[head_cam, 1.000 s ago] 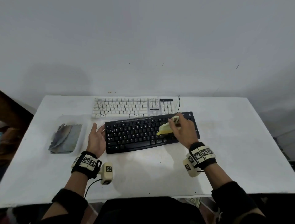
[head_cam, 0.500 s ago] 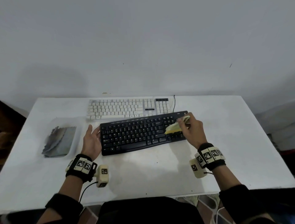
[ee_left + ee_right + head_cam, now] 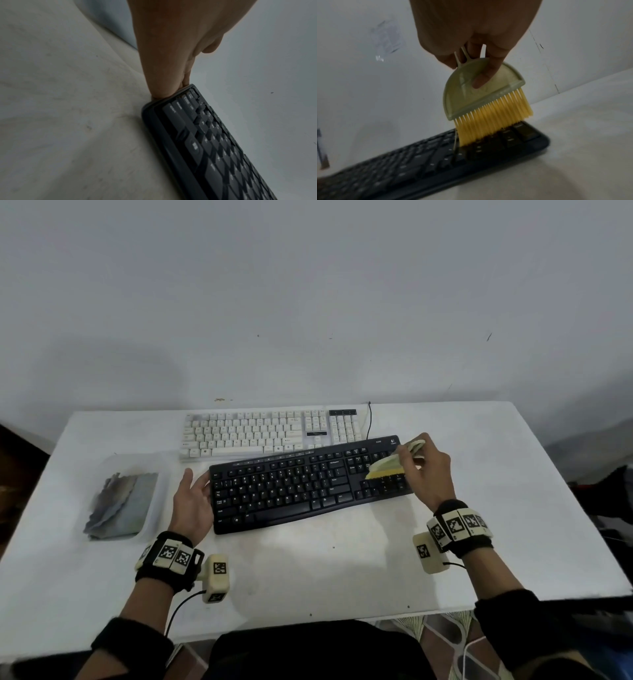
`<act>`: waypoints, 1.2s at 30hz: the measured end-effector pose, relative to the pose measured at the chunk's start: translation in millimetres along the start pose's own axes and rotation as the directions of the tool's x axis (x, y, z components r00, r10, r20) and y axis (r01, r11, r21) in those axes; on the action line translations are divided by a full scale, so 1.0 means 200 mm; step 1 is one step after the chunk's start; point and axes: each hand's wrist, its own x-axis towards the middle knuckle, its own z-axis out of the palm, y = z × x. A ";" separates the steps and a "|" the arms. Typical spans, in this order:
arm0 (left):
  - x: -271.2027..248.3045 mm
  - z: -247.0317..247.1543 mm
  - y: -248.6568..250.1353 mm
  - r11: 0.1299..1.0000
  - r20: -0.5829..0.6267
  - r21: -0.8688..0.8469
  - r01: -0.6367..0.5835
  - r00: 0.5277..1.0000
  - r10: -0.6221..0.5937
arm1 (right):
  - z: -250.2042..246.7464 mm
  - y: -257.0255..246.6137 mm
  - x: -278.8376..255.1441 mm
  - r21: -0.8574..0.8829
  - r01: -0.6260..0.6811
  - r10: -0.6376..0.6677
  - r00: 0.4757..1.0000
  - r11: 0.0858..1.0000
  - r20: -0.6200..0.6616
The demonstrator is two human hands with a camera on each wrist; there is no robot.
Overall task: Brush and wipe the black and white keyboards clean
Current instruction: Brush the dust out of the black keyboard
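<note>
A black keyboard (image 3: pixel 291 487) lies on the white table (image 3: pixel 342 570), slightly turned, with a white keyboard (image 3: pixel 260 433) just behind it. My right hand (image 3: pixel 426 470) grips a small brush (image 3: pixel 387 467) with a pale green head and yellow bristles (image 3: pixel 494 120). The bristles touch the number pad keys at the black keyboard's (image 3: pixel 436 162) right end. My left hand (image 3: pixel 191 501) stands on edge with straight fingers pressed against the black keyboard's (image 3: pixel 214 148) left side. Its fingertips (image 3: pixel 163 93) touch the keyboard's far left corner.
A clear plastic tray (image 3: pixel 161 474) with a grey folded cloth (image 3: pixel 120 505) sits at the left of the table. A black cable (image 3: pixel 369 419) runs from behind the keyboards toward the wall. Bare table surface lies in front of and to the right of the black keyboard.
The right hand has swept the brush rightward along the black keyboard, from the middle keys to the number pad. The left hand has stayed against the keyboard's left side.
</note>
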 end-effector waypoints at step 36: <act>-0.03 0.02 0.02 0.997 -0.053 0.070 -0.030 0.998 0.033 | 0.94 -0.80 -0.23 0.234 0.335 -0.408 0.770 0.913 0.491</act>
